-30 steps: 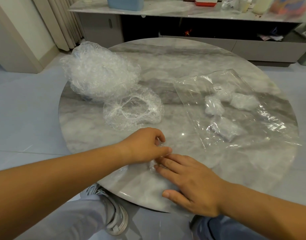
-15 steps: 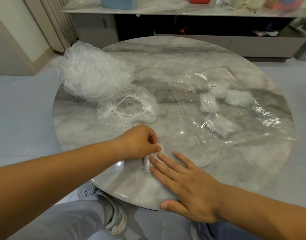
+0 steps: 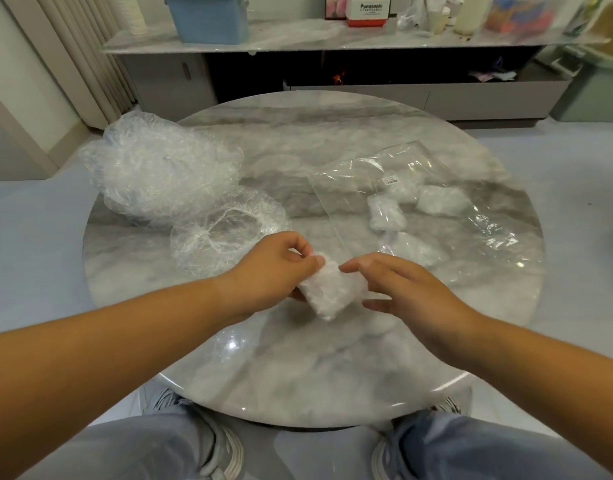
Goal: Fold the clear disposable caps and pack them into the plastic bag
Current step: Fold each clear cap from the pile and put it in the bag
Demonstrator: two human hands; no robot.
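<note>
Head view: several folded caps [image 3: 386, 216] lie packed in the clear plastic bag [image 3: 350, 181] on the round marble bench [image 3: 332, 133], the left hand [image 3: 273, 268] has its grip pinched on another folded clear cap [image 3: 329, 292], the right hand [image 3: 412, 289] is slack-fingered beside it, and a crumpled heap of unfolded caps [image 3: 166, 174] remains.

A round grey-veined marble table [image 3: 332, 133] is standing on a pale blue-grey floor [image 3: 31, 237], its glossy top catching glints of light. Behind it a long low marble-topped cabinet [image 3: 471, 95] is running along the far side, carrying a blue tub [image 3: 211, 19] and a Panasonic box [image 3: 368, 10]. Pleated beige curtains [image 3: 90, 53] are hanging at far left beside a cream wall [image 3: 7, 98], and a pale green bin [image 3: 596, 91] is sitting at far right
</note>
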